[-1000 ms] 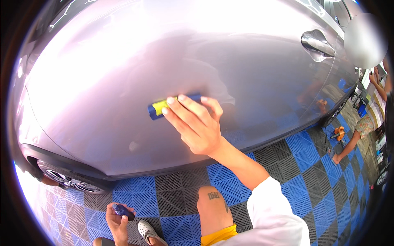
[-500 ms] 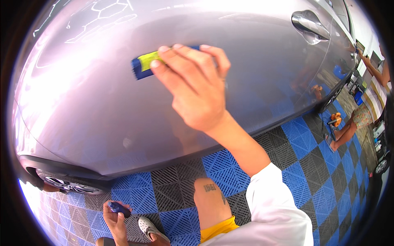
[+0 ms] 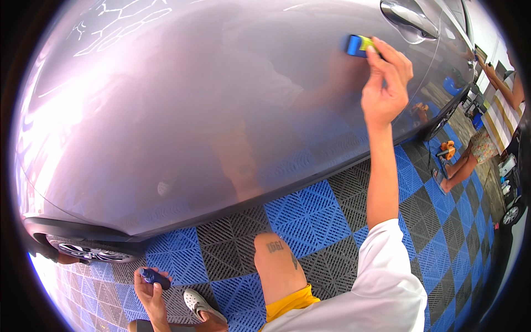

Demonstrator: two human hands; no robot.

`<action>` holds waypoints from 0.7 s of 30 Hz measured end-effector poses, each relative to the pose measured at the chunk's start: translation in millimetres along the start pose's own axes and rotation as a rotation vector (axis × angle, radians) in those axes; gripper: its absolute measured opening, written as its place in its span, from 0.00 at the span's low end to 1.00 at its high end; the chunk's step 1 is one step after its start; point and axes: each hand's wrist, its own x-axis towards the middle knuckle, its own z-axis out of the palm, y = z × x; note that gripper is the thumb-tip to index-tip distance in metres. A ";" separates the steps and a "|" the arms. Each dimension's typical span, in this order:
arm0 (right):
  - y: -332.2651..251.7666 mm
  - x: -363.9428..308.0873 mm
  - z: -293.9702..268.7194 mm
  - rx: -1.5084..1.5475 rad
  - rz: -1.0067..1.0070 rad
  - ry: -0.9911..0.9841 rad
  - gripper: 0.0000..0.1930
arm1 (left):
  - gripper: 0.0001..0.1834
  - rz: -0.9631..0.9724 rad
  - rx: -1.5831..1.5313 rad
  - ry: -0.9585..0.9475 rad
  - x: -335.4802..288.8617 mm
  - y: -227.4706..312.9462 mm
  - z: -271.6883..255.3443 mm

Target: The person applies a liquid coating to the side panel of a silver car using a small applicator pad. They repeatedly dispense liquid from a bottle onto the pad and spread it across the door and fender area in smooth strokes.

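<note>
My right hand (image 3: 388, 83) reaches far to the right across the shiny grey car door (image 3: 238, 105). Its fingers pinch a small applicator block (image 3: 357, 46), yellow-green with dark blue cloth about it, held at the paint below the chrome door handle (image 3: 409, 21). Part of the block is hidden behind the fingers. Low at the left, my left hand (image 3: 148, 296) is closed round a small dark blue bottle (image 3: 155, 278), away from the car body.
Blue and black grid tiles (image 3: 310, 213) cover the floor. A car wheel (image 3: 91, 250) is at the lower left. On the right, another person (image 3: 500, 119) stands by the car, near an orange tool (image 3: 447, 149). My bent knee (image 3: 274, 252) is below the door.
My right hand has swept the applicator block rightward and up along the door, toward the handle. The left hand keeps its hold on the bottle, nearly in place. The view has shifted slightly.
</note>
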 end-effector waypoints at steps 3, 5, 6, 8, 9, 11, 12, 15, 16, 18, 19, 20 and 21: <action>23.8 -6.5 -6.9 0.008 0.036 0.023 0.12 | 0.34 0.003 0.016 0.052 -4.4 3.9 7.9; 26.2 -0.8 -11.0 0.017 0.011 0.002 0.11 | 0.35 0.006 0.025 0.067 -4.7 6.9 13.7; 19.9 6.0 -11.3 0.020 -0.014 0.000 0.13 | 0.35 -0.001 0.035 0.059 -4.4 7.0 13.0; -9.3 21.6 -9.7 0.059 -0.095 -0.019 0.14 | 0.35 -0.018 0.055 0.034 -4.7 6.1 7.6; -28.3 26.6 -6.3 0.081 -0.134 -0.035 0.15 | 0.36 -0.017 0.048 0.048 -7.1 4.0 7.9; -61.5 32.3 11.5 0.103 -0.173 -0.048 0.13 | 0.36 -0.011 0.044 0.075 -11.0 2.4 7.9; -77.6 39.3 23.5 0.144 -0.216 -0.031 0.12 | 0.38 -0.030 0.047 0.080 -12.8 2.2 6.7; -85.1 30.7 66.2 0.288 -0.294 0.115 0.10 | 0.38 -0.026 0.040 0.065 -12.4 -1.1 5.4; -86.7 21.3 66.0 0.272 -0.286 0.121 0.10 | 0.40 -0.028 0.033 0.050 -12.5 -1.9 3.4; -99.6 -4.8 63.8 0.225 -0.254 0.109 0.11 | 0.40 -0.047 0.023 0.064 -17.5 -3.6 -0.9; -108.9 -22.8 55.0 0.192 -0.228 0.046 0.11 | 0.41 -0.055 0.020 0.075 -21.0 -3.8 -3.6; -115.1 -37.3 42.3 0.146 -0.210 -0.019 0.12 | 0.41 -0.056 0.017 0.077 -21.0 -2.2 -3.3; -117.1 -56.6 23.9 0.104 -0.192 -0.122 0.13 | 0.41 -0.052 0.011 0.079 -20.1 -0.7 -1.2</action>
